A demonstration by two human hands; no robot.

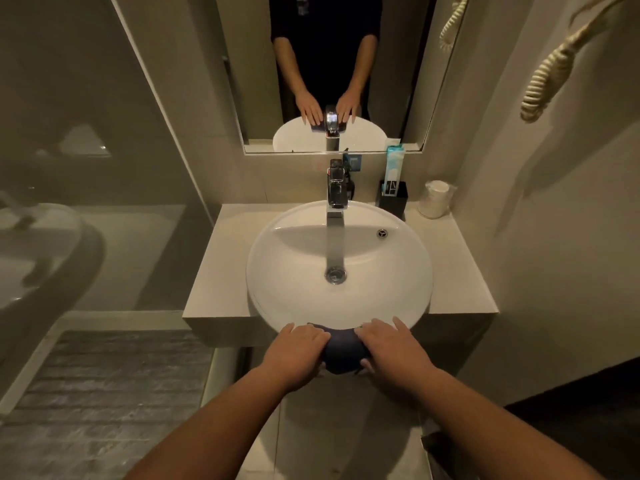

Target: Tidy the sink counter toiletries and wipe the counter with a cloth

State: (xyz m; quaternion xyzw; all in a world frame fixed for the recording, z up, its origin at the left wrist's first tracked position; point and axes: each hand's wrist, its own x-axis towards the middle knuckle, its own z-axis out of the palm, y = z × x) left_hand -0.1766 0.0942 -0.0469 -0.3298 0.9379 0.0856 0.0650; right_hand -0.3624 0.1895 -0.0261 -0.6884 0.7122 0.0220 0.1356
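Observation:
A dark blue cloth hangs over the near rim of the round white sink. My left hand presses on its left side and my right hand on its right, both with fingers laid flat over the cloth and the rim. On the beige counter at the back right stand a black holder with a light blue toothpaste box and a wrapped stack of cups. Part of the cloth is hidden under my hands.
A chrome tap rises behind the basin, with a mirror above it. A coiled cord hangs on the right wall. A glass panel closes off the left side, and a dark mat lies on the floor.

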